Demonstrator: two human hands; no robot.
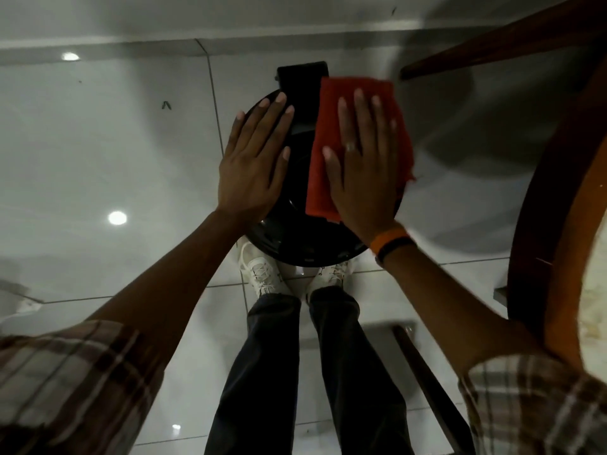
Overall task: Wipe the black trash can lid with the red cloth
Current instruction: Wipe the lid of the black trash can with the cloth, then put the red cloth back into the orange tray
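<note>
Flat-palm grip: right hand [363, 165] spread open, pressing red cloth [331, 133] onto black lid [295, 231], 2 o'clock side. Left hand [253, 159] open, flat, bracing lid at 9 o'clock, nothing held. Step: mid-wipe. Next, prob: sweep cloth w/ pressure over uncovered 6 o'clock area.

dim indoor scene, wide-angle bend at the edges
ceiling lamps glare as bright spots on the glossy white tiled floor [98, 152]; soft shadows fall right, slight blur.
</note>
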